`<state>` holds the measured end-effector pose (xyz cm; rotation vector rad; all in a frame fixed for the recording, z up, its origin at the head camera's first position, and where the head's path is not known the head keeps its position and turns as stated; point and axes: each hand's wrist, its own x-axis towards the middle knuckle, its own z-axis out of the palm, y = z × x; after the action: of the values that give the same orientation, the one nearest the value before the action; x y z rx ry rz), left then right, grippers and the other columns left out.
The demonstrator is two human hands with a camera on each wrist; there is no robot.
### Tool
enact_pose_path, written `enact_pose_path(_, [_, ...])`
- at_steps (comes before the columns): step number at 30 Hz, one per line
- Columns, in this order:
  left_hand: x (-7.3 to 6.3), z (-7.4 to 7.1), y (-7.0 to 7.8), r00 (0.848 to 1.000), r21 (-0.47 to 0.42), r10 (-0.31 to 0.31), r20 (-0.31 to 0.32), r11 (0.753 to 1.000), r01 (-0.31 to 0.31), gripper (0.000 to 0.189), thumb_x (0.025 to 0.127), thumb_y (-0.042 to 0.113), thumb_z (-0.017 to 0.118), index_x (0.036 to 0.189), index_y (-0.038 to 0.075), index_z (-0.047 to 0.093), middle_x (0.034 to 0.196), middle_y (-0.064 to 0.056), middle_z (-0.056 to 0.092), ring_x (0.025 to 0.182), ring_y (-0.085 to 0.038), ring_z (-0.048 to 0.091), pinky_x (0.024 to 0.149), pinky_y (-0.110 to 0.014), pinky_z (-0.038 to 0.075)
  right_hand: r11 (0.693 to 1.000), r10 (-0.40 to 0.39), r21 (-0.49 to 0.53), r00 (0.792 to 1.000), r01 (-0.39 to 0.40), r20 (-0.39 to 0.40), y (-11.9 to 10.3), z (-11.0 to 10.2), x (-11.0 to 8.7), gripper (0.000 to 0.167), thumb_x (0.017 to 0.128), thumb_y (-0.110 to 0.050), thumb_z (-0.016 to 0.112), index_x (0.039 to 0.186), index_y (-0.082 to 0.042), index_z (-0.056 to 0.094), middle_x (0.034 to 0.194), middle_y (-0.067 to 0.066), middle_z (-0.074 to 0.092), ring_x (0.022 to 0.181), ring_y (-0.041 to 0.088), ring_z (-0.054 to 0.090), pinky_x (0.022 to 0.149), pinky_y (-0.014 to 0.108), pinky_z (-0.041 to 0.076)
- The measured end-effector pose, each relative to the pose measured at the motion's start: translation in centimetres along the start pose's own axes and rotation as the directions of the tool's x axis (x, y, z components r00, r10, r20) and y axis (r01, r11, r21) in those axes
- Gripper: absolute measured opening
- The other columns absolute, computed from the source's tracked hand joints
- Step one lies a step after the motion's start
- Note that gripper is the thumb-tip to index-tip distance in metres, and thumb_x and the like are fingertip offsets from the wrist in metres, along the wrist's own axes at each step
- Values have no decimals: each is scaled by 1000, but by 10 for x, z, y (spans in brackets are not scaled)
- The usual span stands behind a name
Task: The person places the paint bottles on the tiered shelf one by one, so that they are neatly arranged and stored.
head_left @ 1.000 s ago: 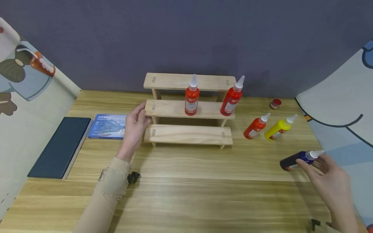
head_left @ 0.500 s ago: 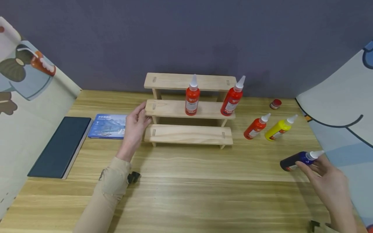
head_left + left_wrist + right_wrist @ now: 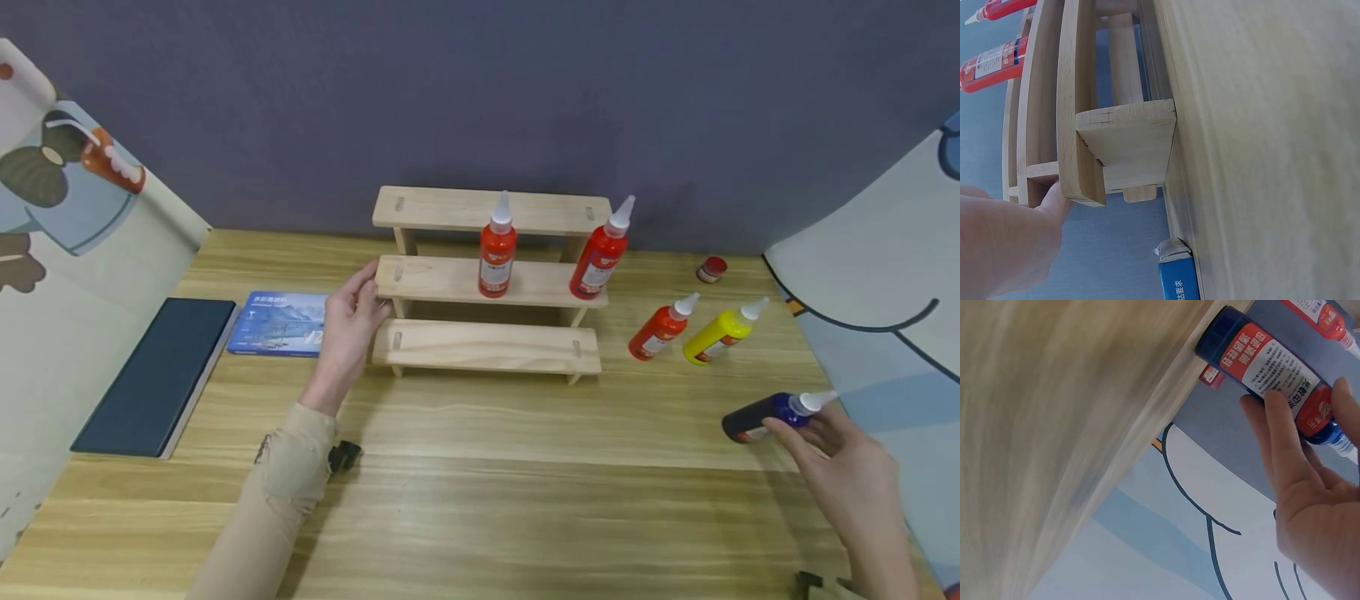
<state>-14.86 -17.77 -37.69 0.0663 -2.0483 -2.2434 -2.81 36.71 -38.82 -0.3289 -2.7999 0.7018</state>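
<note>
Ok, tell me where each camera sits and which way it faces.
Head: on the head, facing forward-down at the wooden rack; left hand and right hand show.
Left wrist: worn there, facing the rack's end; left hand partly shows.
Right wrist: worn there, looking across the table at the blue bottle; right hand shows.
Shared: head and left wrist both show the rack.

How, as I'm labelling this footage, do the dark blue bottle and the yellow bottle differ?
The right hand holds the dark blue bottle; the yellow bottle stands untouched on the table. The blue one is nearer the head camera than the yellow one. Both have pointed white tops.
</note>
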Motion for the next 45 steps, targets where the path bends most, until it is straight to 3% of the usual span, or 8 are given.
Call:
enact_pose_path(3, [0, 0, 0, 1000, 0, 0, -1, 1000, 0, 48, 118, 7, 34, 165, -5, 31, 169, -23, 33, 154, -31, 39, 119, -30, 47, 1000, -5, 7, 1000, 5, -5, 0, 1, -1, 42, 97, -12, 83, 122, 17, 64, 107, 42, 69, 70, -1, 69, 52, -6, 36])
enact_pose_path(6, [0, 0, 0, 1000, 3, 1, 1, 1000, -1, 48, 118, 7, 34, 165, -4, 31, 170, -23, 33, 154, -31, 39, 119, -30, 47, 1000, -8, 9, 1000, 8, -9, 1, 1, -1, 42, 97, -12, 83, 121, 17, 64, 108, 42, 69, 70, -12, 61, 52, -5, 37])
enact_pose_path(10, [0, 0, 0, 1000, 6, 2, 6, 1000, -2, 49, 118, 8, 34, 165, -4, 31, 170, -22, 33, 154, -31, 39, 119, -30, 46, 1000, -11, -2, 1000, 11, -18, 3, 3, -1, 42, 97, -12, 84, 121, 16, 65, 108, 42, 69, 76, 31, 76, 52, -5, 37])
enact_pose_path(17, [0, 0, 1, 1000, 4, 7, 3, 1000, -7, 49, 118, 8, 34, 165, -4, 31, 169, -24, 34, 154, -31, 39, 119, -30, 47, 1000, 2, 9, 1000, -2, -21, 2, 4, -1, 43, 97, -14, 84, 121, 16, 65, 110, 42, 69, 69, -14, 52, 53, -6, 38])
enact_pose_path(22, [0, 0, 0, 1000, 2, 6, 1, 1000, -6, 48, 118, 7, 34, 164, -4, 31, 169, -24, 35, 153, -32, 40, 119, -30, 47, 1000, -4, 5, 1000, 4, -24, 0, 4, 0, 42, 96, -11, 84, 122, 16, 65, 111, 43, 68, 81, 41, 75, 53, -6, 36])
enact_pose_path(28, [1, 1, 0, 1000, -2, 7, -3, 1000, -7, 48, 117, 6, 34, 164, -5, 31, 168, -25, 35, 153, -33, 41, 118, -29, 48, 1000, -6, 7, 1000, 6, -29, -4, 5, -1, 40, 96, -8, 84, 121, 16, 65, 111, 42, 69, 94, 56, 71, 53, -7, 36])
enact_pose_path(36, [1, 1, 0, 1000, 2, 7, -5, 1000, -7, 48, 117, 5, 34, 164, -5, 31, 169, -24, 34, 153, -33, 41, 118, -30, 48, 996, -37, 82, 999, 39, -23, -18, 4, -1, 37, 97, -10, 82, 122, 12, 66, 115, 37, 70, 83, -29, 38, 61, -8, 41])
enact_pose_path(45, [0, 0, 0, 1000, -3, 13, 3, 1000, -13, 48, 117, 5, 34, 164, -6, 31, 168, -25, 34, 153, -33, 40, 118, -29, 47, 992, -71, 108, 997, 71, -1, -37, 0, 3, 40, 98, -18, 83, 123, 9, 68, 115, 35, 72, 85, -29, 40, 64, -7, 43])
